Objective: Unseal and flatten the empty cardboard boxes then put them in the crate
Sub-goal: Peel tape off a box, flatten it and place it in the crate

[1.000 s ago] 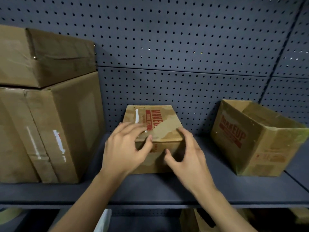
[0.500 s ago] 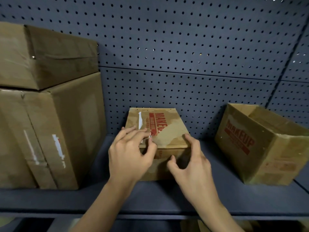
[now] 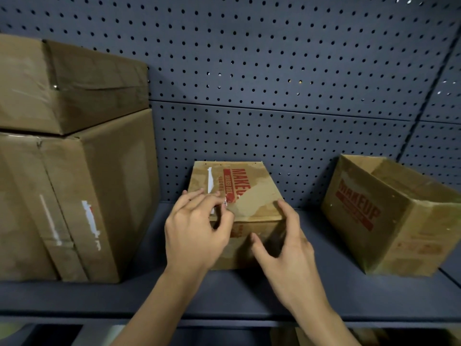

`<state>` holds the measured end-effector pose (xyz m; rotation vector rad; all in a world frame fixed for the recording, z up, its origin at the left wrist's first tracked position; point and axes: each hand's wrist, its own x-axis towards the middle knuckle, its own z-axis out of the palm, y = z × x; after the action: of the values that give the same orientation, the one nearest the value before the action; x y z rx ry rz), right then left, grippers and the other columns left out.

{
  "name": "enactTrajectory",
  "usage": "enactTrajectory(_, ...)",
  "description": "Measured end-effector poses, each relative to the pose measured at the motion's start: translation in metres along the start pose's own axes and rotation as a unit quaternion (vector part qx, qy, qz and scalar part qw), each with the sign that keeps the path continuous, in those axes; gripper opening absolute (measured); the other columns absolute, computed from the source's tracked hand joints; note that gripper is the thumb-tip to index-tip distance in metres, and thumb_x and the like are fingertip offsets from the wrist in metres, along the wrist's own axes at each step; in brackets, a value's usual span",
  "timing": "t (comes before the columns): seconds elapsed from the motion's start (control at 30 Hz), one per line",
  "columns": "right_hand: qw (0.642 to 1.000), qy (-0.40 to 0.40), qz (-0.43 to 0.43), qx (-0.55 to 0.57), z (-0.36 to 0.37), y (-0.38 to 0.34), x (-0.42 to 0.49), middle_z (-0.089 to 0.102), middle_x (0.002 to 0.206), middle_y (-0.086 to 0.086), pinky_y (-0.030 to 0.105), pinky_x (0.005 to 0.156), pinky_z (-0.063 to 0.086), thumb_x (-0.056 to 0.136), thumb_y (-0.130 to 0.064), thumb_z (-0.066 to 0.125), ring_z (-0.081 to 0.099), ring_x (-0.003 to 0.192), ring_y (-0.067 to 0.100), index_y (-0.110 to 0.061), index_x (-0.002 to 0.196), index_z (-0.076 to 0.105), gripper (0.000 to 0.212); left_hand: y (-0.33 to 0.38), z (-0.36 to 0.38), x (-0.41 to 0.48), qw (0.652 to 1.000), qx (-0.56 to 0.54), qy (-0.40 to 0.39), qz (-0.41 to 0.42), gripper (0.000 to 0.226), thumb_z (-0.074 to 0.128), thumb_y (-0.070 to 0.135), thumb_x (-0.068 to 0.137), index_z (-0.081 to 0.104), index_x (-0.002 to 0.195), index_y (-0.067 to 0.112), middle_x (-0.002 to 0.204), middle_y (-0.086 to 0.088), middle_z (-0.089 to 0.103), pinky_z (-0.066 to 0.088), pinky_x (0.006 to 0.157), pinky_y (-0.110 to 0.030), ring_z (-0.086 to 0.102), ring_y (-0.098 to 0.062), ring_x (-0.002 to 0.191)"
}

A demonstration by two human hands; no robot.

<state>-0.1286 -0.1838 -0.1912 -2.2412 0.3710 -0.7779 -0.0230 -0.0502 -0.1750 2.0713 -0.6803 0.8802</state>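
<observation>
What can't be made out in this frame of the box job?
Head view only:
- Crate: not in the frame.
- Whether the left hand pinches anything on the small box: fingertips blurred.
- Small box's front: mostly behind both hands; right hand grips its corner.
- Stacked boxes: cut off by the left edge.
- Things under the shelf: dark, cut off by the bottom edge.

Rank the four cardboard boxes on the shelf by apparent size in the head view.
1. lower left box
2. upper left box; the frame crops both, so their order is unsure
3. open MAKEUP box
4. closed MAKEUP box, smallest
</observation>
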Motion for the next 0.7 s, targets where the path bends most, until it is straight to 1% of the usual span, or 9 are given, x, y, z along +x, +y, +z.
enactTrajectory(0.1,1.000,0.007,-0.001,0.005,0.000,0.000,0.001,0.055,0.135,-0.008,0.015,0.085,0.034,0.086,-0.040,0.065,0.050,0.117,0.011,-0.046,0.143,0.025,0.069,0.000,0.000,0.000,1.000,0.000,0.000,0.000,0.034,0.050,0.032,0.083,0.078,0.090,0.014,0.100,0.000,0.076,0.046,0.103,-0.040,0.067,-0.022,0.106)
enactTrajectory(0.27,0.999,0.041,0.013,0.027,0.005,-0.003,0.001,0.065,0.119,-0.003,0.036,0.088,0.051,0.083,-0.033,0.066,0.061,0.101,0.020,-0.048,0.134,0.031,0.063,0.000,0.001,-0.001,1.000,-0.002,0.003,-0.004,0.032,0.050,0.031,0.083,0.077,0.088,0.014,0.100,0.001,0.076,0.043,0.103,-0.036,0.067,-0.022,0.107)
enactTrajectory(0.33,0.997,0.054,0.016,0.043,0.007,-0.005,0.001,0.065,0.119,-0.004,0.035,0.089,0.051,0.083,-0.029,0.067,0.062,0.103,0.017,-0.048,0.133,0.034,0.062,0.000,0.001,-0.001,1.000,-0.003,0.002,-0.007,0.032,0.050,0.031,0.083,0.077,0.088,0.015,0.100,0.001,0.076,0.043,0.103,-0.036,0.067,-0.022,0.107)
enactTrajectory(0.4,0.996,0.061,0.016,0.067,0.007,-0.007,-0.001,0.064,0.119,-0.008,0.030,0.089,0.049,0.085,-0.024,0.068,0.061,0.104,0.013,-0.048,0.132,0.034,0.063,0.001,0.001,0.000,1.000,-0.002,0.000,-0.011,0.033,0.049,0.031,0.083,0.077,0.088,0.015,0.101,0.001,0.076,0.043,0.102,-0.035,0.066,-0.022,0.107)
enactTrajectory(0.5,0.992,0.077,0.002,0.098,0.008,-0.007,-0.005,0.059,0.124,-0.016,0.024,0.090,0.047,0.086,-0.018,0.071,0.061,0.108,0.006,-0.049,0.129,0.026,0.069,0.000,0.000,0.000,1.000,0.003,-0.004,-0.013,0.034,0.049,0.032,0.084,0.078,0.089,0.014,0.101,0.001,0.076,0.043,0.102,-0.035,0.066,-0.022,0.108)
enactTrajectory(0.53,0.991,0.085,0.000,0.105,0.009,-0.005,-0.006,0.055,0.126,-0.018,0.026,0.093,0.047,0.085,-0.018,0.072,0.059,0.112,0.006,-0.049,0.125,0.026,0.069,0.000,0.000,-0.001,1.000,0.002,-0.004,-0.014,0.034,0.049,0.031,0.084,0.078,0.089,0.014,0.100,0.000,0.076,0.042,0.102,-0.034,0.066,-0.021,0.108)
enactTrajectory(0.6,0.989,0.101,0.003,0.111,0.010,-0.003,-0.006,0.051,0.127,-0.017,0.035,0.098,0.048,0.081,-0.022,0.076,0.056,0.118,0.009,-0.049,0.109,0.030,0.060,0.000,-0.001,-0.001,1.000,0.000,-0.001,-0.017,0.033,0.049,0.031,0.084,0.078,0.089,0.014,0.100,0.001,0.076,0.040,0.103,-0.032,0.066,-0.021,0.108)
enactTrajectory(0.63,0.989,0.105,0.002,0.102,0.010,-0.001,-0.007,0.050,0.130,-0.014,0.035,0.097,0.046,0.080,-0.026,0.078,0.052,0.121,0.006,-0.045,0.103,0.035,0.053,0.000,-0.001,0.000,1.000,-0.001,0.000,-0.017,0.033,0.049,0.031,0.084,0.077,0.089,0.015,0.100,0.001,0.076,0.040,0.103,-0.032,0.066,-0.021,0.108)
enactTrajectory(0.7,0.993,0.104,-0.004,0.055,0.011,0.001,-0.008,0.043,0.141,-0.010,0.020,0.093,0.037,0.078,-0.033,0.079,0.036,0.122,-0.019,-0.037,0.089,0.046,0.034,0.000,-0.001,0.000,1.000,-0.004,0.001,-0.018,0.033,0.049,0.031,0.084,0.077,0.089,0.015,0.100,0.001,0.076,0.039,0.104,-0.031,0.066,-0.021,0.108)
